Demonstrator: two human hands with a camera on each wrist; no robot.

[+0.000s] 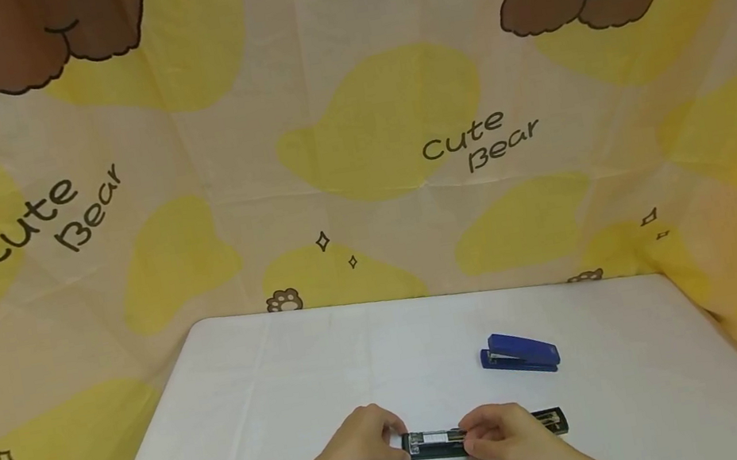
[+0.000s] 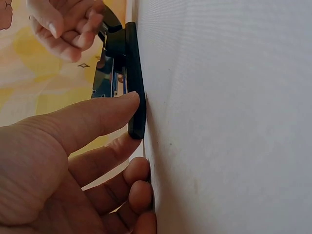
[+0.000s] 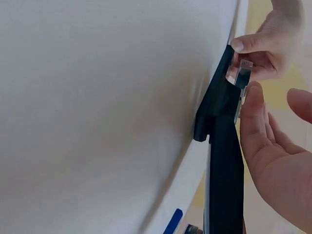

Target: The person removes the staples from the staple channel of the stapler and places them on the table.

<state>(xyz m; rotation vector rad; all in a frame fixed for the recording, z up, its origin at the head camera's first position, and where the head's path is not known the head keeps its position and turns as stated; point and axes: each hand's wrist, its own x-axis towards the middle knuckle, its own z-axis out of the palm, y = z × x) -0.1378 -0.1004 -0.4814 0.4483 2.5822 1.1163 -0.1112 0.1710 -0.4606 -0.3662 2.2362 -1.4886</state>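
A black stapler [image 1: 440, 450] lies on the white table, its top cover swung back so that the metal magazine [image 3: 245, 70] shows. A pale strip lies along the metal part; I cannot tell what it is. My left hand [image 1: 366, 446] pinches the left end of the stapler's base [image 2: 138, 73] between thumb and index finger, with the other fingers against the table. Over the stapler's middle is my right hand [image 1: 510, 441]. Its index fingertip is at the magazine, and its thumb stands apart in the right wrist view. In the head view this hand hides part of the stapler.
A blue stapler [image 1: 520, 353] stands on the white table [image 1: 291, 379] behind the black one, to the right. A patterned cloth [image 1: 355, 144] with bear prints hangs behind the table.
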